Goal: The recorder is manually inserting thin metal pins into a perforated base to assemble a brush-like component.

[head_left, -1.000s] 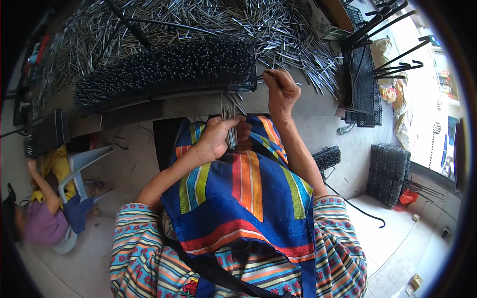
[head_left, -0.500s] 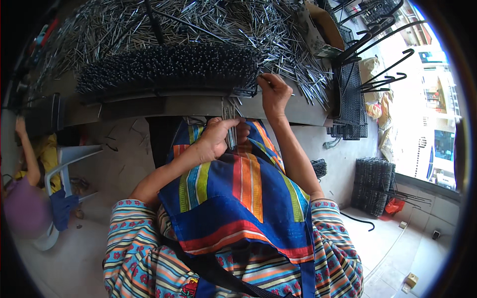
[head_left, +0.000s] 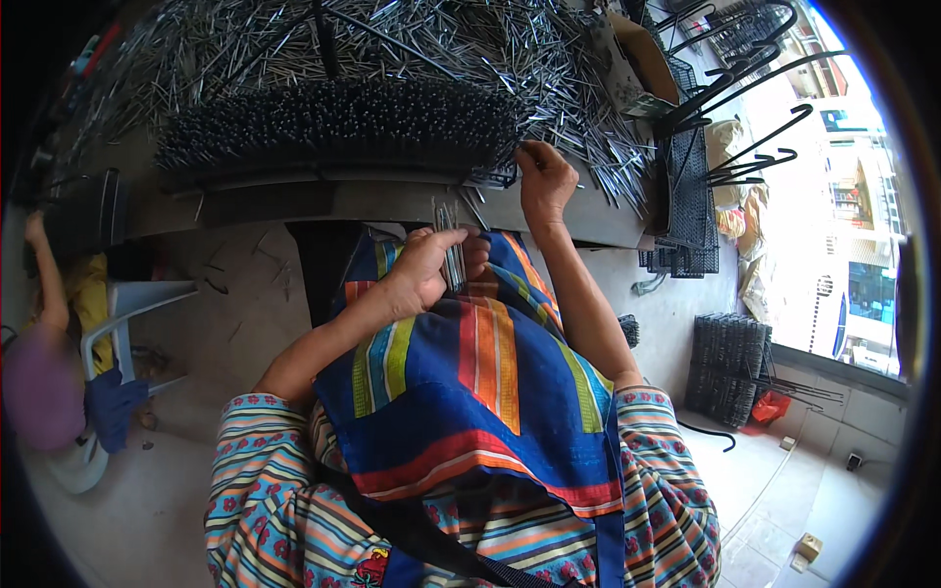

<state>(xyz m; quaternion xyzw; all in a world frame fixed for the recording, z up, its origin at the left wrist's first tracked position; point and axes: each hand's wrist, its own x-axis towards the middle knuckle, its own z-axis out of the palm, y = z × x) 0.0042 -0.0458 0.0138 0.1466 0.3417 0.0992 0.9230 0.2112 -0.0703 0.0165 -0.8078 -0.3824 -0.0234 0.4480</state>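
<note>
My left hand (head_left: 423, 269) is closed around an upright bundle of thin metal rods (head_left: 454, 267) over my lap, thumb across its front. The rods' upper ends stick out above the fist, fanned slightly apart. My right hand (head_left: 549, 188) is raised at the right end of a long black rack (head_left: 338, 127) packed with dark upright rods. Its thumb and index finger are pinched together beside the rack's corner. What they hold, if anything, is too small to make out. The rack stands along the near edge of the worktable (head_left: 274, 206).
Loose metal rods (head_left: 421, 39) lie heaped behind the rack. An open cardboard box (head_left: 632, 73), black mesh baskets (head_left: 691, 157) and long hooked rods (head_left: 755, 147) are at the right. Stacked black racks (head_left: 727, 365) stand on the floor. Another person (head_left: 44, 382) works at the far left near a chair (head_left: 132, 304).
My right hand stays pinched at the rack's corner, shifted slightly to the right. My left hand keeps its grip on the bundle, whose rods look a little more fanned at the top.
</note>
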